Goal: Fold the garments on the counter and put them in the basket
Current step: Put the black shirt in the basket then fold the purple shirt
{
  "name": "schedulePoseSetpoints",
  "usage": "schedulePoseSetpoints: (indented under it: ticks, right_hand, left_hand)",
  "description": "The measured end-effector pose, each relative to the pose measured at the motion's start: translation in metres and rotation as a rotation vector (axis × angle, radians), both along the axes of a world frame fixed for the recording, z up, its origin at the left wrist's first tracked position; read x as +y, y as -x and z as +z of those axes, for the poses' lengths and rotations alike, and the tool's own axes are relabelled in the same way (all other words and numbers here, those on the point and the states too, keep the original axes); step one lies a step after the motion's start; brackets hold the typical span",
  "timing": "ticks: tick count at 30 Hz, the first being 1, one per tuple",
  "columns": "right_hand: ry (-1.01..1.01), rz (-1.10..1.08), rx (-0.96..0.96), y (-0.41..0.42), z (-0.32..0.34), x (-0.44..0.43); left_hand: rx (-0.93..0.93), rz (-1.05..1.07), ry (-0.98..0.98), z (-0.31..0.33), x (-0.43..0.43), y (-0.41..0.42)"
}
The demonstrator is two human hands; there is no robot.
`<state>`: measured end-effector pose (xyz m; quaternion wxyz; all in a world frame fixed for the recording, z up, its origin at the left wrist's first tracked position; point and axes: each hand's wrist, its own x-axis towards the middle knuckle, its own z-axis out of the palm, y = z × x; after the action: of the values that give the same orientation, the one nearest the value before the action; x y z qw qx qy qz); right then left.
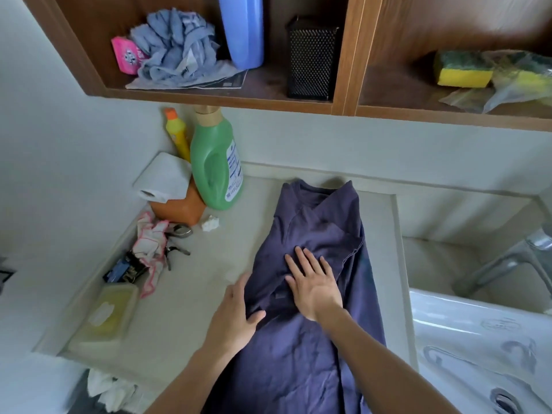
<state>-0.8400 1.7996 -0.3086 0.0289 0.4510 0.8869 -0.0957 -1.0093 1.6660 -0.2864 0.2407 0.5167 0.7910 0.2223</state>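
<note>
— What did the room look like?

— It was a laundry nook with a pale surface (191,294) under a wooden shelf (209,98), and a sink (448,264) to the right.

— How many garments were on it?

— One: a navy T-shirt (313,354). It lay lengthwise in the middle of the surface with its sides folded in and its lower part hanging over the near edge.

— And the bottles?

— Two stood in the back left corner. A green detergent bottle (215,162) was just beside a yellow bottle (176,132) with an orange cap. A third, blue bottle (242,31) stood on the shelf.

— Anything else up there?

— There was one bundle of blue-grey cloth (176,46), one black mesh holder (312,58) and two yellow-green sponges, one bare (463,70) and one in a clear bag (522,73).

— And the hands?

— They were apart, and both were on the T-shirt. The right hand (313,282) lay flat, palm down, fingers straight and slightly spread, pressing the folded cloth near its middle. The left hand (236,312) was at the shirt's left edge. Its thumb rested on the cloth and its fingers ran along the fold, but I could not tell whether it pinched the fabric.

— What lay to the left?

— One paper roll (164,177) sat on an orange tub (179,210). Nearer were one pink-edged rag (149,246) and one lidded plastic box (104,318).
</note>
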Motion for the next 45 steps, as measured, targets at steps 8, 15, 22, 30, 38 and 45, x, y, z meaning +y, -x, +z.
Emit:
schedulePoseSetpoints:
  ticks: [8, 15, 22, 30, 38, 45]
  right_hand:
    - [0.021, -0.054, -0.016, 0.014, 0.003, 0.013]
    - [-0.127, 0.249, 0.26, 0.005, -0.003, -0.104]
    - [-0.036, 0.005, -0.009, 0.023, -0.005, -0.158]
    - [-0.039, -0.053, -0.088, 0.033, -0.008, -0.14]
    - [0.132, -0.187, 0.388, 0.049, -0.003, -0.162]
    - [0.347, -0.636, 0.894, 0.008, 0.026, -0.151]
  left_hand:
    - [-0.14, 0.037, 0.254, 0.012, -0.07, 0.002]
    - [-0.072, 0.083, 0.254, 0.014, -0.108, 0.031]
    - [-0.119, -0.081, 0.233, 0.012, -0.15, 0.042]
    - [-0.053, 0.162, -0.013, 0.044, -0.181, 0.102]
    - [-0.006, -0.195, -0.056, 0.072, -0.193, 0.014]
    - [-0.342, -0.298, 0.131, 0.037, -0.21, -0.017]
